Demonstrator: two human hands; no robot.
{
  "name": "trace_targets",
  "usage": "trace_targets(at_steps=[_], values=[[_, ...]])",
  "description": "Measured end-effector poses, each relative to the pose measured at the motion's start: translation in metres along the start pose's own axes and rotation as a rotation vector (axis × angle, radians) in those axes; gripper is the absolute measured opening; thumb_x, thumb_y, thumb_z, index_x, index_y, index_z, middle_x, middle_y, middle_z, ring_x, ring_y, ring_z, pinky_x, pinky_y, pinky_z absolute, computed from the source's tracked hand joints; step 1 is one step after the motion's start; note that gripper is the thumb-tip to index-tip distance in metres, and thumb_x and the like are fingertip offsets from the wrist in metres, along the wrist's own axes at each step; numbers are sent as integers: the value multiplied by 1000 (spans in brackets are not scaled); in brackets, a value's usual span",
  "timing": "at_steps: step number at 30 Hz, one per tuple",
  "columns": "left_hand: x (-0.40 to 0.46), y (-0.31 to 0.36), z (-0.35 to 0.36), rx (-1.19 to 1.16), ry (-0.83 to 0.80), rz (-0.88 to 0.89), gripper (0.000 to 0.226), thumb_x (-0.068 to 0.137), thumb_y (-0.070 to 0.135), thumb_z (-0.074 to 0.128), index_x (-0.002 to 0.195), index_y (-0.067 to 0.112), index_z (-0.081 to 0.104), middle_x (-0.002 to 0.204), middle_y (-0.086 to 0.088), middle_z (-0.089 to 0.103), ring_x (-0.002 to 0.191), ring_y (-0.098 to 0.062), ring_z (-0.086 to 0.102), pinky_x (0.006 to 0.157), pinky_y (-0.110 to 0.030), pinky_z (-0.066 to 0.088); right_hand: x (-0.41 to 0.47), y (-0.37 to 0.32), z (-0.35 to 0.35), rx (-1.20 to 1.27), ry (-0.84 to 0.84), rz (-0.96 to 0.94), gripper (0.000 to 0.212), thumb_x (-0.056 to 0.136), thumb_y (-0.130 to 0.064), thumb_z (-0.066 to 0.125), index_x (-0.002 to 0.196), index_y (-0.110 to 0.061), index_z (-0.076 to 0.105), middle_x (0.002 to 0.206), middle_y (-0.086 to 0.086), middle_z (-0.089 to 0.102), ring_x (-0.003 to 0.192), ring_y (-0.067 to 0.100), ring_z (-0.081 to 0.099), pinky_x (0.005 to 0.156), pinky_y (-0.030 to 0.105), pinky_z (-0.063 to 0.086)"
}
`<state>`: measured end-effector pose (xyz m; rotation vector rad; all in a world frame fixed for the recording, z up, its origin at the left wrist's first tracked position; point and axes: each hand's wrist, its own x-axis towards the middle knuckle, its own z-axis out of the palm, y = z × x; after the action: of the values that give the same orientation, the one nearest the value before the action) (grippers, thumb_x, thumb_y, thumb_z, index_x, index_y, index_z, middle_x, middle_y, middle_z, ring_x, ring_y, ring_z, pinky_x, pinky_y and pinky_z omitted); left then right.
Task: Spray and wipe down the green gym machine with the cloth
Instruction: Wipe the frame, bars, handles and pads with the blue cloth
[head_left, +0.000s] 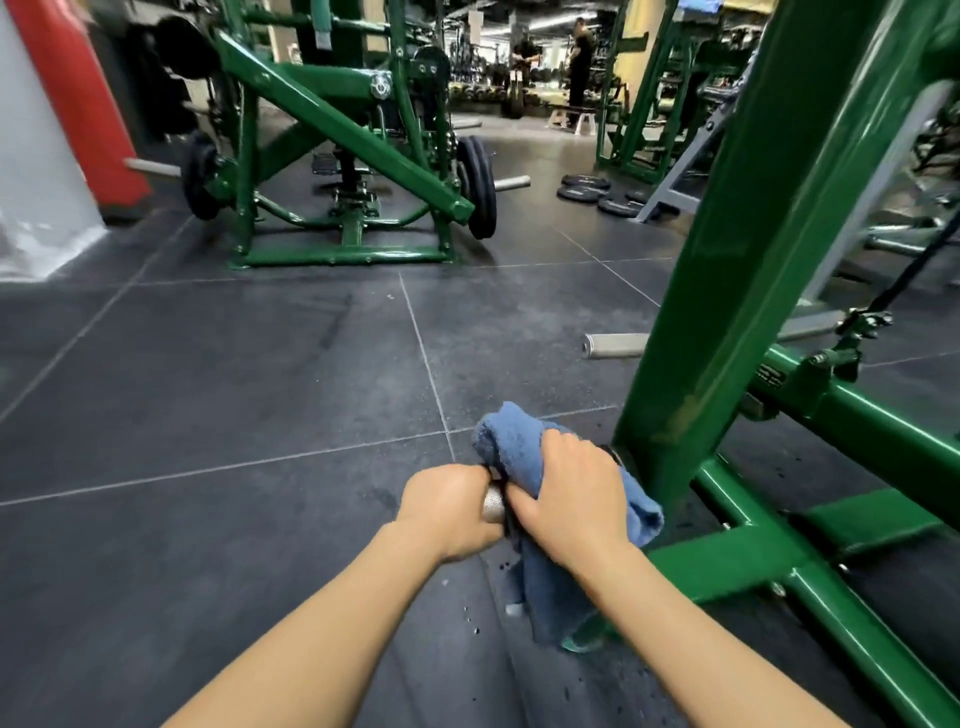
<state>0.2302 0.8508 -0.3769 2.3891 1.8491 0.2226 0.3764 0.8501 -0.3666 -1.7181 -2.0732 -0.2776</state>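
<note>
A green gym machine rises on the right, its thick upright post meeting a low base frame. A short silver peg sticks out near the foot of the post. My left hand grips the end of that peg. My right hand holds a blue cloth wrapped over the peg next to the post. The cloth hangs down toward the floor. Something green and rounded shows under the cloth's lower edge; I cannot tell what it is.
Another green plate-loaded machine stands ahead with black weight plates. Loose plates lie on the dark rubber floor. A second silver peg juts left of the post. A red-and-white pillar is at left. Two people stand far back.
</note>
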Motion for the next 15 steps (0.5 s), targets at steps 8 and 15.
trace_targets(at_steps=[8,15], values=[[-9,-6,8,18,78,-105,28,76,43,58,80,19,45,88,0,65,83,-26,60,59,-30,35,29,-4,3,-20,-179,-8,29,79,-46,47,83,-18,43,89,5,64,88,31,60,68,37,33],[-9,-3,3,18,89,-97,25,75,38,60,79,19,45,88,-2,63,82,-27,59,60,-31,34,62,-12,4,40,-434,112,24,79,-41,49,83,-18,54,97,5,69,92,28,63,66,30,36]])
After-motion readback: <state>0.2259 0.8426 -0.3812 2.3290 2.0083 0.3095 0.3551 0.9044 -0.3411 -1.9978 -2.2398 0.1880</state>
